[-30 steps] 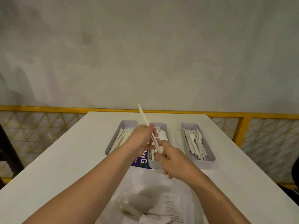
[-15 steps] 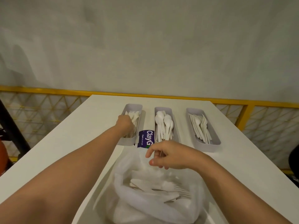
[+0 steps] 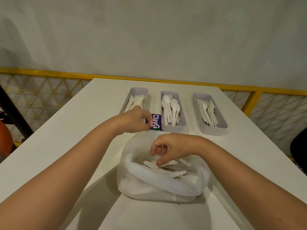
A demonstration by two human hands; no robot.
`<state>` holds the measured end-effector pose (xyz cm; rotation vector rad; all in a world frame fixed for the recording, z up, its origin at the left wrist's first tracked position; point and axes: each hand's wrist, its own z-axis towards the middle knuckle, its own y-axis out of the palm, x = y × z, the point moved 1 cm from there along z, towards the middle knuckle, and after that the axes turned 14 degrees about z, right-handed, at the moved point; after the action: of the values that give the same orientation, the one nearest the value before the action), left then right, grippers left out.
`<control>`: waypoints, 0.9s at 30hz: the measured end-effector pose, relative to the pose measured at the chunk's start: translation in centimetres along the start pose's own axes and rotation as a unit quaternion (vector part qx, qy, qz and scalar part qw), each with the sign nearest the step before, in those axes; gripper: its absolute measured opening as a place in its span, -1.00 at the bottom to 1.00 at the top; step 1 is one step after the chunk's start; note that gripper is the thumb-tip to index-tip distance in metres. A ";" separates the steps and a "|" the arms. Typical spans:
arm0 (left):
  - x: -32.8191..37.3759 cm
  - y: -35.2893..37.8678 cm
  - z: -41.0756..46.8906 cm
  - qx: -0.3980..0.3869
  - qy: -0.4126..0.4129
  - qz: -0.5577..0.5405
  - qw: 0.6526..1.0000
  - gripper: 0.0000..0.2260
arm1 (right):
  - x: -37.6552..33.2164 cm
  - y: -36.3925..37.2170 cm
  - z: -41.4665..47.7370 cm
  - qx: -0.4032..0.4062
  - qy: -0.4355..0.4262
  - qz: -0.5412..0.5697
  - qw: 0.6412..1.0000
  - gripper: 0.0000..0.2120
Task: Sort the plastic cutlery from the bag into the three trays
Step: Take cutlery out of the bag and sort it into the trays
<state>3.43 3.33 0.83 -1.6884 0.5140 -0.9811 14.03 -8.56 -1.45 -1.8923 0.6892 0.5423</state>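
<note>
We worked at a white table (image 3: 66,146) that ran away from us toward a yellow railing (image 3: 116,78). Nearest us sat the soft white bag (image 3: 159,185), slumped, mouth open, with loose cutlery (image 3: 172,168) lying in a flat tangle inside.

Beyond it stood three grey trays side by side. The left tray (image 3: 138,89) held knives, the middle tray (image 3: 172,128) held spoons, and the right tray (image 3: 214,131) held mostly forks.

Our left hand (image 3: 136,120) hung at the near end of the left tray with its fingers curled under. We could not tell whether they pinched anything. Our right hand (image 3: 167,146) was over the bag's mouth, fingers bent downward and the thumb tip touching a flat white piece. A thin white edge showed between two fingers, but we could not tell whether the grip had closed.

A small purple label (image 3: 156,122) lay between the left and middle trays.

We judged the pieces to be very light, thin and stiff, likely to snap if bent, and smooth enough to slide from a lazy pinch. Fork tines probably snag on neighbouring pieces, so the best hold seemed to be one handle, pinched mid-length between thumb and forefinger and drawn out lengthwise. The limp bag would likely lift with the piece unless its rim was steadied.
</note>
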 end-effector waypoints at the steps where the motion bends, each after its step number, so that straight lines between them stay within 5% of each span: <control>1: -0.1 0.1 -0.8 -0.025 0.010 0.015 1.000 -0.95 | -0.2 0.1 0.0 0.009 -0.013 -0.001 1.000 -0.72; 5: -0.8 1.1 -3.5 -0.118 0.037 0.068 0.990 -0.93 | -0.8 0.5 -0.2 -0.020 -0.023 -0.004 1.000 -0.78; 11: -1.3 3.0 -5.3 -0.224 0.024 0.197 0.954 -0.44 | -0.7 1.3 0.0 -0.046 0.044 -0.052 0.997 -0.53; 23: -1.9 3.8 -5.9 -0.220 0.021 0.199 0.955 -0.27 | 0.4 1.7 -0.4 -0.085 0.025 0.089 0.992 -0.84; 27: -1.8 4.0 -5.7 -0.208 0.023 0.185 0.960 -0.25 | 0.7 2.2 -0.4 -0.072 0.021 0.123 0.990 -0.76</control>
<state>-1.67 0.07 -3.03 -1.8441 1.0842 -0.6666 13.09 -9.78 -3.14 -1.9696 0.9400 0.7268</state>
